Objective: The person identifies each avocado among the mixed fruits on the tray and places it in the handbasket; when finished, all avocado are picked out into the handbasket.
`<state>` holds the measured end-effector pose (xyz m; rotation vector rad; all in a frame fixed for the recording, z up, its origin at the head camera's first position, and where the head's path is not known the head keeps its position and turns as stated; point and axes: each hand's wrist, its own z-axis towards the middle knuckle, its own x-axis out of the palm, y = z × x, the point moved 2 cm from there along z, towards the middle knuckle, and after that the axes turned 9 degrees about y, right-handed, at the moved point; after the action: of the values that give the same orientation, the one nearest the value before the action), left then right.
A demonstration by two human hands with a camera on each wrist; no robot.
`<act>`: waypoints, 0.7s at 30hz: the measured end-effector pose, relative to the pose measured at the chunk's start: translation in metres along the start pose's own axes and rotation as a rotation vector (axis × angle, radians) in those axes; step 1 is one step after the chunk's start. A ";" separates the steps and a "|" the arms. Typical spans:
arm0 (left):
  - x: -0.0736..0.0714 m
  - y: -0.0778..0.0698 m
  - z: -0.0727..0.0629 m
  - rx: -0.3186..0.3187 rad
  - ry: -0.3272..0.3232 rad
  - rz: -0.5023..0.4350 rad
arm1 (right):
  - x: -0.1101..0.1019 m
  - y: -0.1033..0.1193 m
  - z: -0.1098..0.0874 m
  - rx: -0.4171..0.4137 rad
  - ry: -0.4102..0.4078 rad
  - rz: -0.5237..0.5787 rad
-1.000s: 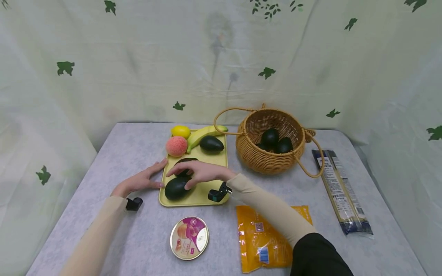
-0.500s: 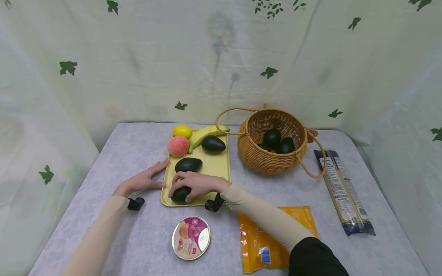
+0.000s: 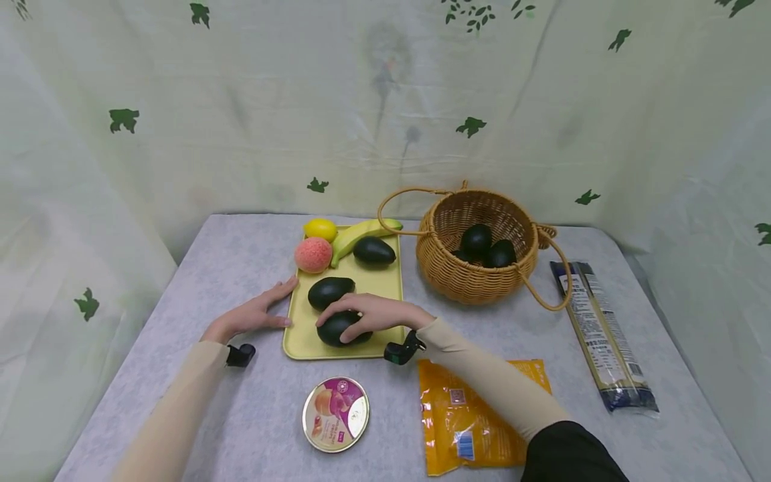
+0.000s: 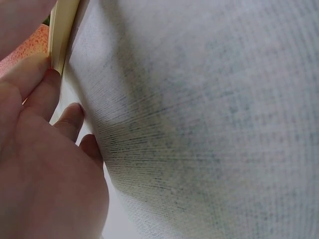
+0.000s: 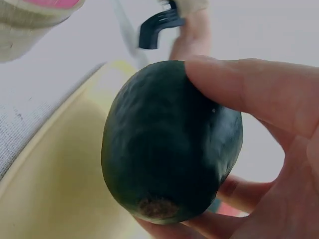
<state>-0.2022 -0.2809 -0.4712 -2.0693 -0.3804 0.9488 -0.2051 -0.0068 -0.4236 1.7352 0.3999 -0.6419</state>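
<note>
a table with a pale grey cloth (image 3: 265,428) holds it all. on it, a round brown woven basket (image 3: 448,276) has what look like three dark green avocados (image 3: 476,239) inside. two more avocados (image 3: 331,292) lie on a flat yellow tray (image 3: 382,288). the left hand (image 3: 255,314) spreads wide, touching the tray's edge. the right hand (image 3: 381,312) holds one egg-shaped, dark green avocado (image 3: 332,329) at the tray. the job looks half done: three in, three out.

Tray (image 3: 382,284) left, basket (image 3: 460,284) right — tin (image 3: 335,415) before tray
</note>
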 end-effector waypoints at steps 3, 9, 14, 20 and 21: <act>0.001 -0.001 0.000 -0.001 0.000 -0.011 | -0.007 0.003 -0.016 0.010 -0.041 0.088; 0.002 -0.002 -0.002 -0.002 -0.005 -0.021 | -0.028 0.010 -0.051 0.065 -0.171 0.323; 0.001 -0.001 -0.003 -0.003 -0.007 -0.017 | -0.052 0.011 -0.084 0.098 -0.357 0.516; 0.001 -0.001 -0.002 -0.005 -0.010 -0.017 | -0.077 0.008 -0.122 0.045 -0.623 0.675; 0.001 -0.001 -0.002 -0.005 -0.011 -0.016 | -0.080 0.008 -0.127 0.029 -0.662 0.707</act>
<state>-0.2003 -0.2811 -0.4700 -2.0633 -0.4052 0.9510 -0.2375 0.1194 -0.3476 1.4449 -0.6593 -0.6437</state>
